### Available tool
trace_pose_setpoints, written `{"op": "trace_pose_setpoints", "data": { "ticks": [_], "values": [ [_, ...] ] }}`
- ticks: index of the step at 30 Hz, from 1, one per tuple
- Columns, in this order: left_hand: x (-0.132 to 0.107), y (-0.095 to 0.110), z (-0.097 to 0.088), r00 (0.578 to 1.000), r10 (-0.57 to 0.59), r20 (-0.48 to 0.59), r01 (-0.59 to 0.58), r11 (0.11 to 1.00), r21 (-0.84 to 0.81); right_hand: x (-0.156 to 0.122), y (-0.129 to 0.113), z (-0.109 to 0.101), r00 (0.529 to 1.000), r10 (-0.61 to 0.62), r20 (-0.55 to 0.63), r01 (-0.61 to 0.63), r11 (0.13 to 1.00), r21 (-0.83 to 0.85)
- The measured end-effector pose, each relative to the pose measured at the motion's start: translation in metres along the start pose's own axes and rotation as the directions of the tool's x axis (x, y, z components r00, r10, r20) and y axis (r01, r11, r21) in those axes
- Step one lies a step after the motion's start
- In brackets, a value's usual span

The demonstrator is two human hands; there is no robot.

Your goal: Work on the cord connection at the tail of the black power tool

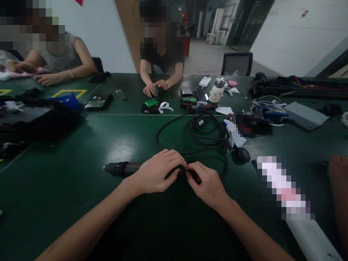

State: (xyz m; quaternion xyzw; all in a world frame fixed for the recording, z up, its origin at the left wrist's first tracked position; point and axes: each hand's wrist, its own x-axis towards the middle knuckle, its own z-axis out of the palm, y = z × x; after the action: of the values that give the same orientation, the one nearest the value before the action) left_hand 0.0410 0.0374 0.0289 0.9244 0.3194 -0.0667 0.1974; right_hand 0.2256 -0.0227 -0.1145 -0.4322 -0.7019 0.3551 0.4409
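A dark electric screwdriver [122,168] lies along the green table with its tip to the left. My left hand [160,172] is closed around its rear part, which the palm mostly covers. Close against those fingertips, my right hand [208,183] pinches a black cable [225,165] at the screwdriver's tail end. Small metal parts glint between the two hands; the exact joint is hidden by the fingers. From there the cable runs into loose coils [208,139] lying beyond my hands, with a small labelled block [200,122] among them.
A computer mouse [241,155] and a crumpled packet [235,133] lie right of the coils. Across the table a person's hands [157,87] hold a small metal cylinder above a green circuit board [151,102]. A dark casing [35,116] stands left; a white bottle [217,90] stands behind.
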Motion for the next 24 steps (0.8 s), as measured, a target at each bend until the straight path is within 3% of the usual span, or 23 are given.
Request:
{"op": "trace_pose_setpoints", "data": {
  "ticks": [5, 10, 17, 24],
  "values": [
    [0.001, 0.001, 0.005, 0.999, -0.035, 0.040, 0.031, 0.996, 0.089, 0.000, -0.001, -0.001, 1.000, -0.007, 0.006, 0.007, 1.000, 0.010],
    [0.001, -0.002, 0.009, 1.000, -0.019, 0.010, 0.017, 0.985, 0.169, 0.000, -0.001, -0.001, 1.000, -0.020, -0.003, 0.020, 1.000, 0.004],
    [0.000, 0.000, 0.007, 1.000, 0.001, 0.005, -0.002, 0.994, 0.107, 0.000, -0.001, -0.001, 1.000, -0.030, -0.011, 0.030, 1.000, -0.007],
    [0.001, -0.003, 0.013, 1.000, 0.009, 0.010, -0.012, 0.972, 0.237, 0.000, -0.001, -0.001, 1.000, -0.015, 0.006, 0.015, 1.000, -0.013]
  ]
}}
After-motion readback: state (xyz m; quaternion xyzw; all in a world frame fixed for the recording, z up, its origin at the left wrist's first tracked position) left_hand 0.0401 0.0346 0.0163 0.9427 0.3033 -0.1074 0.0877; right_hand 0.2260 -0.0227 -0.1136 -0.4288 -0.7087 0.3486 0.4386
